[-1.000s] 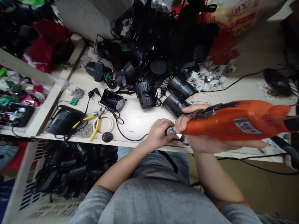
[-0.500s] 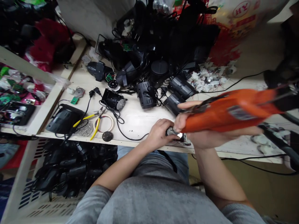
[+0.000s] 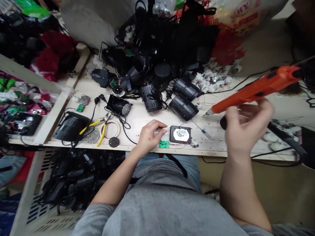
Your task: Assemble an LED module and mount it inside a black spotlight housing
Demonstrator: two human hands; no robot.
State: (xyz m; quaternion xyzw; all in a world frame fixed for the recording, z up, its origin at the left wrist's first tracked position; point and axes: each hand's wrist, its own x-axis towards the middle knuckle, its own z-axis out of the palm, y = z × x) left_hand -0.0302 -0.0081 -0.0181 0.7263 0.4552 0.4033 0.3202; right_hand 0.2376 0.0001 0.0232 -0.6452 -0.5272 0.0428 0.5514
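Observation:
My left hand (image 3: 148, 135) rests on the front of the workbench (image 3: 145, 119), fingers loosely spread and holding nothing. Just right of its fingertips lie a small green circuit board (image 3: 164, 144) and a black square part with a white disc and motor (image 3: 180, 134), joined by thin wires. My right hand (image 3: 242, 127) is raised at the right, blurred, fingers apart. The orange electric screwdriver (image 3: 256, 88) hangs tilted just above it, tip pointing down-left, and no finger wraps round it.
Black lamp housings (image 3: 183, 106) and tangled cables are piled at the back of the bench. Yellow-handled pliers (image 3: 98, 127), a tape roll (image 3: 112, 129) and a small screwdriver (image 3: 205, 133) lie on it. A white crate (image 3: 27, 209) of black parts stands below left.
My right hand has let go of the orange screwdriver, which swung up and right. My left hand released the black part and drew back left; the part and green board now lie uncovered.

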